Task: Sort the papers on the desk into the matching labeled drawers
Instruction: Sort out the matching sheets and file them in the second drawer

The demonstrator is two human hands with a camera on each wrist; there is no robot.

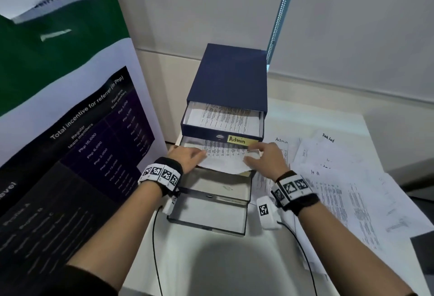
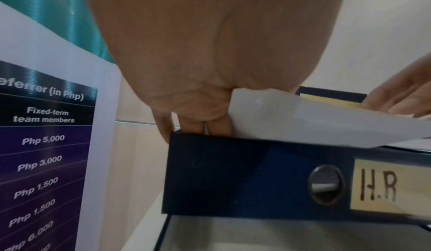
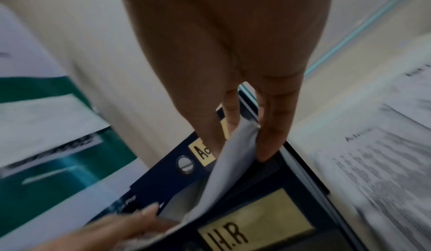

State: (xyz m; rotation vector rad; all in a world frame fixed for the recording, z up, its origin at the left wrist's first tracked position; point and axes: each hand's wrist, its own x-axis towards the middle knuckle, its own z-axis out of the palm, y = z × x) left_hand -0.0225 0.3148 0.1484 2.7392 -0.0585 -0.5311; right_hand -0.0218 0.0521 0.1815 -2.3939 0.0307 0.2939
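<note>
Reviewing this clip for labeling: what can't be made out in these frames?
- Head view: sheet text too small; HR drawer label covered by the sheet.
- Head view: lowest drawers' labels too faint.
- Right wrist view: Admin label half covered by right hand; desk papers motion-blurred.

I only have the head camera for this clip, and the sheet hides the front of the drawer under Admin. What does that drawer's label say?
Observer: In the left wrist view the label reads H.R.
Operator: Is the right hand gripping the sheet or just pressing on it?
Observer: Gripping. The right wrist view shows the sheet running up between the fingers of the right hand, pinched there.
Operator: Is the sheet fully inside?
Observer: No. In the left wrist view its near edge hangs out over the drawer front.
</note>
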